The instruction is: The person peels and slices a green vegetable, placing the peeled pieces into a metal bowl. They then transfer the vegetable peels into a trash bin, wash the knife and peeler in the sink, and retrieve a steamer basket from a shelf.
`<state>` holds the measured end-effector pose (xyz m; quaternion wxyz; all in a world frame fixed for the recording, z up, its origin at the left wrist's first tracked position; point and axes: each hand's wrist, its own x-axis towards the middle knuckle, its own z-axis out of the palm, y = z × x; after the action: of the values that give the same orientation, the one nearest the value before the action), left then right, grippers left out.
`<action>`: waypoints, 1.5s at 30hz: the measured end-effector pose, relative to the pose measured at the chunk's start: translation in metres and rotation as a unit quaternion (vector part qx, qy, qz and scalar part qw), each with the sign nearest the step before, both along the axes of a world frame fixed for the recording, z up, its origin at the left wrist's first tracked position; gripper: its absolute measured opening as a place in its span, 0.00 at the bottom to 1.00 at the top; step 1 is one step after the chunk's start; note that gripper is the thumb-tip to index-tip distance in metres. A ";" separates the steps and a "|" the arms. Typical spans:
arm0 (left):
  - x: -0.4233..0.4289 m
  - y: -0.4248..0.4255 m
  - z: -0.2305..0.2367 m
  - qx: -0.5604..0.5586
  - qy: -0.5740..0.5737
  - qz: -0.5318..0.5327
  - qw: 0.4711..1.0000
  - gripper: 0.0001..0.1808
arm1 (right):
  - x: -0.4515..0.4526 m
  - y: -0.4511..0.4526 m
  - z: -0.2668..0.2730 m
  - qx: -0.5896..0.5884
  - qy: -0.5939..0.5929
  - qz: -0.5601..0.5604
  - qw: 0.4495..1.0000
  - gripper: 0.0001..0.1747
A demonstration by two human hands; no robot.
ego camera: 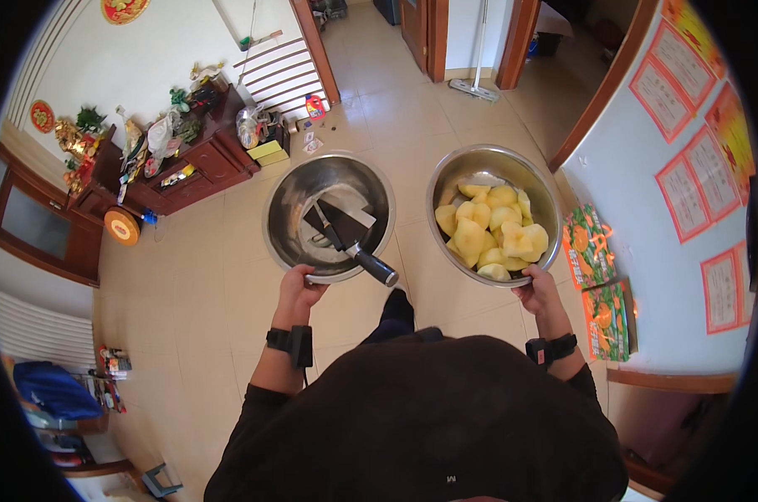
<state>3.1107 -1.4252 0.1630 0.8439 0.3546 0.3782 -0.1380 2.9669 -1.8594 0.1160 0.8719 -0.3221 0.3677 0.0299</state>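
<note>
My left hand (pixel 301 293) grips the near rim of a stainless steel basin (pixel 285 245). Inside that basin lie a cleaver (pixel 347 227), its black handle jutting over the rim at the near right, and what looks like a peeler or small knife (pixel 329 223). With my right hand (pixel 533 290) I hold the near rim of a second steel basin (pixel 445 172), which contains several peeled, pale yellow pieces of fruit or vegetable (pixel 501 213). The two basins are side by side, apart, above the tiled floor. The fingers of both hands are partly hidden under the rims.
A dark red wooden cabinet (pixel 213 157) loaded with items stands at the left wall. Ahead are doorways and a floor squeegee or broom (pixel 474 89). Printed cartons (pixel 607 320) sit along the right wall. A small stool (pixel 160 482) is at the lower left.
</note>
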 end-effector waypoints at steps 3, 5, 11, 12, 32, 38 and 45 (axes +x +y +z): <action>0.103 -0.029 -0.005 -0.014 -0.040 -0.039 0.998 0.22 | 0.089 -0.022 0.003 -0.041 -0.019 -0.017 0.999 0.13; 0.152 -0.039 -0.001 -0.005 -0.030 -0.029 0.999 0.22 | 0.127 -0.024 0.005 -0.030 0.017 -0.024 0.999 0.16; 0.331 -0.097 0.023 -0.015 -0.029 -0.029 0.999 0.23 | 0.271 -0.075 0.017 -0.021 0.039 -0.011 0.999 0.15; 0.348 -0.098 0.024 -0.001 -0.027 -0.024 0.999 0.23 | 0.287 -0.076 0.017 -0.024 0.042 -0.001 0.999 0.15; 0.822 -0.204 0.012 0.021 -0.051 0.009 0.998 0.24 | 0.882 -0.201 0.030 -0.023 0.021 0.141 0.990 0.15; 0.987 -0.234 0.027 -0.018 -0.039 -0.010 0.999 0.20 | 1.029 -0.213 0.037 -0.021 0.026 0.122 0.992 0.13; 1.161 -0.259 0.029 0.001 -0.044 0.031 0.999 0.15 | 1.227 -0.250 0.043 -0.029 0.040 0.138 0.989 0.13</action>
<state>4.2713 -1.6847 0.1921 0.8632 0.3491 0.3519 -0.0959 4.1935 -2.1090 0.1587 0.8345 -0.3932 0.3549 0.1517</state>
